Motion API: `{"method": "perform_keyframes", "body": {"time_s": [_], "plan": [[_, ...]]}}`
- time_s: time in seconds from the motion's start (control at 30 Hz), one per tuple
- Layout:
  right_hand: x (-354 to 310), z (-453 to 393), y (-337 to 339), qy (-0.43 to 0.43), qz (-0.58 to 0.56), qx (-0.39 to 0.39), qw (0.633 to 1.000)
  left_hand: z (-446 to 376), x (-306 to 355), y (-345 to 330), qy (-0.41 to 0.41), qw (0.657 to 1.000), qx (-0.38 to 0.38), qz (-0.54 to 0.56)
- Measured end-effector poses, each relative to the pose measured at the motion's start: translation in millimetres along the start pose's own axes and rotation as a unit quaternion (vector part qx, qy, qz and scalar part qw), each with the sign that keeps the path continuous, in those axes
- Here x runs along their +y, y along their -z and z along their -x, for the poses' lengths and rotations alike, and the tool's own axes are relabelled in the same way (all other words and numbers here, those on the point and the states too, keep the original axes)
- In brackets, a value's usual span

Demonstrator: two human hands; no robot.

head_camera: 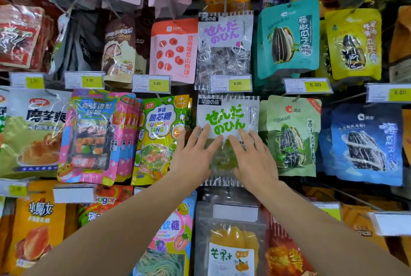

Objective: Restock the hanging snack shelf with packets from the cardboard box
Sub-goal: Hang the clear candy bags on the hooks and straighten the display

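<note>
A clear packet with green lettering and a striped border (229, 118) hangs in the middle row of the snack shelf. My left hand (195, 153) lies flat on its lower left part, fingers straight and spread. My right hand (253, 160) lies flat on its lower right part, fingers straight too. Both hands press the packet against those behind it. Directly above hangs a matching packet with purple lettering (224, 49). No cardboard box is in view.
Hanging packets fill every row: a yellow-green candy packet (160, 138) to the left, a green sunflower seed packet (289, 135) to the right, a mango packet (231, 246) below. Price tags such as one reading 5.00 (231, 83) stick out on hooks.
</note>
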State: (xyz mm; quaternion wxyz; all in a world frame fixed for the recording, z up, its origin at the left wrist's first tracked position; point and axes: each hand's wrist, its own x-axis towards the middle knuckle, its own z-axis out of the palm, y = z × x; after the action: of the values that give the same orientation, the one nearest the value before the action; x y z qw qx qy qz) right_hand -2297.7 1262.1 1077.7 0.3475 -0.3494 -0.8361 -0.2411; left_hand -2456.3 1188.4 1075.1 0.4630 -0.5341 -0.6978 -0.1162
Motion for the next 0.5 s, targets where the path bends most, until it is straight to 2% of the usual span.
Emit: {"method": "perform_keyframes", "body": {"time_s": [0.3, 0.5], "plan": [[-1.0, -7.5, 2.5, -0.001, 0.001, -0.011, 1.000, -9.7, -3.8, -2.9, -0.005, 1.000, -0.014, 0.005], [-1.1, -7.1, 8.7, -0.001, 0.003, 0.008, 1.000, -3.6, -12.5, 10.9, -0.002, 0.998, 0.031, 0.061]]}}
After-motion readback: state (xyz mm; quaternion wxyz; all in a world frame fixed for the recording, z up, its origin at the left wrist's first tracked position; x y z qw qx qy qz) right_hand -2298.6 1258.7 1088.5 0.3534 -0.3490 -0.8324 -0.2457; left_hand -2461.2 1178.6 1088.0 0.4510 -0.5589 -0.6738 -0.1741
